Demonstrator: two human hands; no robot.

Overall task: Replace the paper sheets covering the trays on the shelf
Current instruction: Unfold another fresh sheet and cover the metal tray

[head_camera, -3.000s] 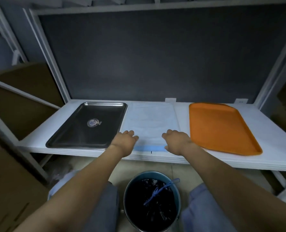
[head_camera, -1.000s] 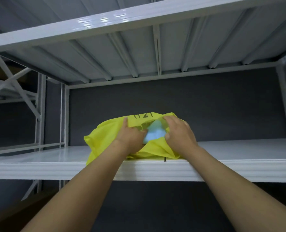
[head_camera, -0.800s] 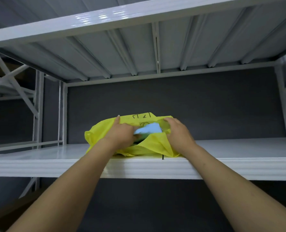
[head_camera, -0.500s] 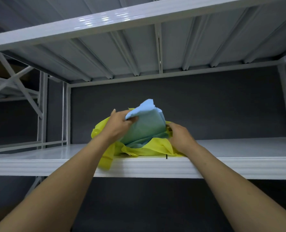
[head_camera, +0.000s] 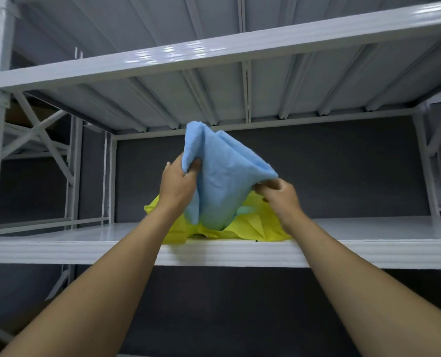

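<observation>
A folded light-blue paper sheet (head_camera: 224,173) hangs in the air above a crumpled yellow bag (head_camera: 260,226) that lies on the upper white shelf (head_camera: 369,243). My left hand (head_camera: 177,186) grips the sheet's upper left edge. My right hand (head_camera: 278,194) pinches its right corner, lower down. The sheet's bottom end still dips into the bag's opening. No trays are in view.
The white metal shelf above (head_camera: 214,52) is close over the sheet. A dark grey back panel (head_camera: 343,171) closes the shelf behind. White uprights and cross braces (head_camera: 41,140) stand at the left, and another upright (head_camera: 425,161) at the right.
The view rose from the lower tray shelf to this upper one. Both hands opened the yellow bag, and the blue sheet has been pulled up out of it; my right hand now holds it too.
</observation>
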